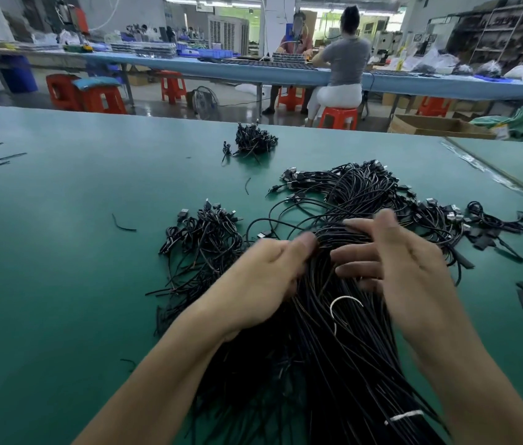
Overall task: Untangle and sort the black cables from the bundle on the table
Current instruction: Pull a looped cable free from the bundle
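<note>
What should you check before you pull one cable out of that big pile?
1. Hands on the big bundle: ok. The left hand grips it, the right hand rests on it, spread out.
2. White tie removed: not ok, it wraps the bundle near the person.
3. One cable singled out: cannot tell, the picture is blurred there.
4. Plug ends free: not ok, they are tangled at the far end.
5. Spot for sorted cables: ok, a smaller pile lies left of the bundle.

Table top (60, 268) looks like smooth matte green rubbery mat, the black cables (334, 364) have a slightly shiny plastic jacket, white ties (404, 416) look plastic too.
</note>
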